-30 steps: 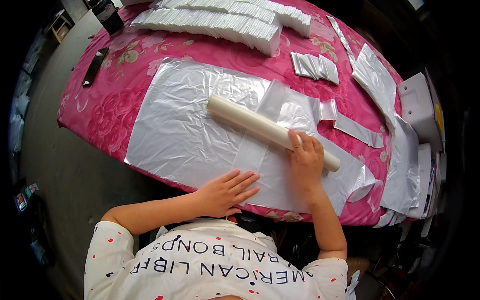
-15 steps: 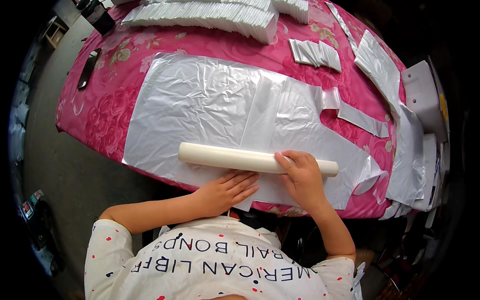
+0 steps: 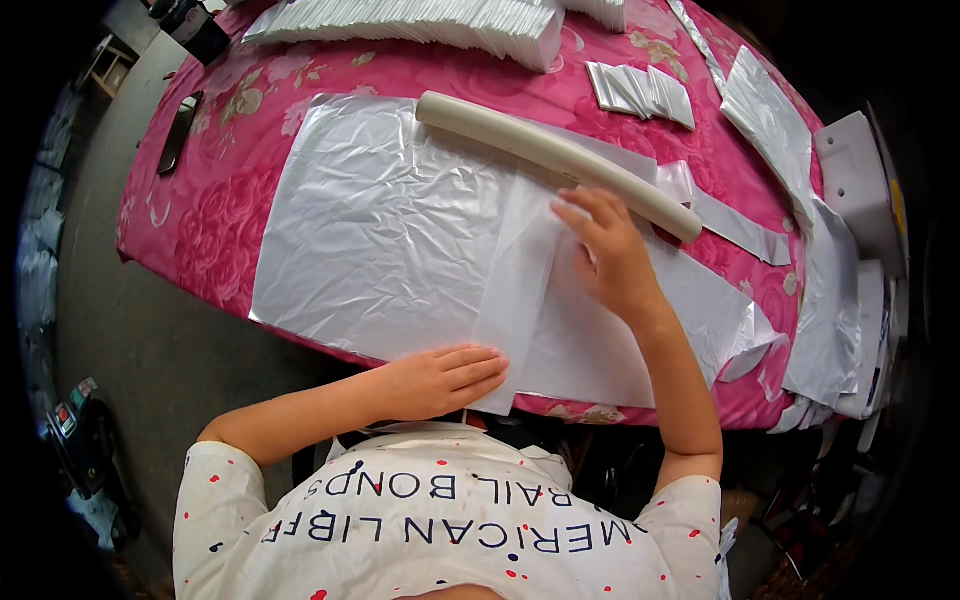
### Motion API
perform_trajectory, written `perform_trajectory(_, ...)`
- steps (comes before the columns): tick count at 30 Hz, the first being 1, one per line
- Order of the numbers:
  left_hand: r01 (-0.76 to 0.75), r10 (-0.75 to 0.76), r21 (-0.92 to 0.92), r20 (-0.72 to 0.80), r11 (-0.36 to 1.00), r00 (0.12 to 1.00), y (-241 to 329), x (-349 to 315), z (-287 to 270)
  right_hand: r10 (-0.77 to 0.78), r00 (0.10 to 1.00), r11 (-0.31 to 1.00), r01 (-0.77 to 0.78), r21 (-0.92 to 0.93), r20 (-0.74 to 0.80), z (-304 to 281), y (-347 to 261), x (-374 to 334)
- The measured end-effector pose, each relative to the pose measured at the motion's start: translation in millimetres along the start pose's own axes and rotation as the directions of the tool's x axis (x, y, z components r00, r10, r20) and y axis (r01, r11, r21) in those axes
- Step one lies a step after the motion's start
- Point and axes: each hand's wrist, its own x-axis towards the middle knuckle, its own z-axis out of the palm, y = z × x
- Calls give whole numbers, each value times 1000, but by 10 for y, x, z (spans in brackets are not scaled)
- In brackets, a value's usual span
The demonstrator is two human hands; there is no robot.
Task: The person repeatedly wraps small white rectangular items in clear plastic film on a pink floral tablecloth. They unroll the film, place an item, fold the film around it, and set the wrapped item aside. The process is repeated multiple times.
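A thin, silvery-white plastic bag (image 3: 370, 220) lies spread and wrinkled over the table, its handle end toward the right. My left hand (image 3: 440, 382) rests flat on its near edge, fingers stretched out together. Across the bag's far side lies a long off-white tube (image 3: 500, 133), slanting down to the right. Just on the near side of this tube hovers my right hand (image 3: 612, 255), fingers apart and loosely bent, slightly blurred. Whether its fingertips touch the tube I cannot tell. A paler folded strip (image 3: 515, 270) crosses the middle of the bag.
A pink flowered cloth (image 3: 215, 235) covers the table. Long rows of folded white packets (image 3: 410, 28) stand at the back, with a small fanned stack (image 3: 640, 94) nearer. A phone (image 3: 179, 132) and dark cup (image 3: 192, 30) sit at left. More plastic sheeting (image 3: 828, 300) and a white box (image 3: 858, 180) are at right.
The tube has rolled away from me to the bag's far side and turned to a steeper slant. My right hand has come off it and moved farther forward. My left hand stays nearly in place.
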Motion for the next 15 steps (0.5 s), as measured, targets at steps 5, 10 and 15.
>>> perform_trajectory(5, -71, 19, -299, -172, 952, 985, -90, -17, -96, -108, 958, 977, 54, 206, 265, 117, -608, -428)
perform_trajectory(10, 62, -68, -48, -136, 997, 988, -229, 187, -281, -29, 996, 997, 23, 74, 84, 336, -602, -581)
perform_trajectory(15, 198, -195, 16, -132, 980, 972, -407, 245, -202, 8, 1000, 998, -8, 59, 9, 290, -558, -534)
